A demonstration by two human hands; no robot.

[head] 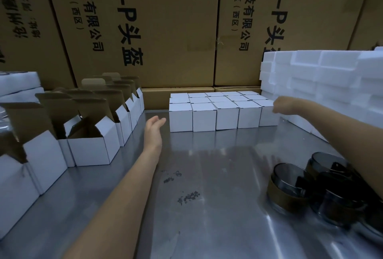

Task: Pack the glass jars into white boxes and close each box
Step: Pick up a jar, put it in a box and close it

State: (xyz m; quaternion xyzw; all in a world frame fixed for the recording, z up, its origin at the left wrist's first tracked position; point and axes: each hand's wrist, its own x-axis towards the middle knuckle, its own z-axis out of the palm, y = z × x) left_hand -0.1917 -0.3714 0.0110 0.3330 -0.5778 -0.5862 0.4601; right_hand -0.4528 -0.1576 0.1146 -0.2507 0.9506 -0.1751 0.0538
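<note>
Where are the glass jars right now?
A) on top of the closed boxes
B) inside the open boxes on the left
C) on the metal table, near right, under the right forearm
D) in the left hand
C: the glass jars sit grouped on the metal table at near right; the left hand is empty.

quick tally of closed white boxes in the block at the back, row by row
The closed boxes sit on the metal table.
Front row: 5
Middle row: 5
Back row: 5
Total: 15

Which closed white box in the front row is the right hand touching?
The rightmost closed white cardboard box of the front row; the right hand rests at its top right corner.
</note>
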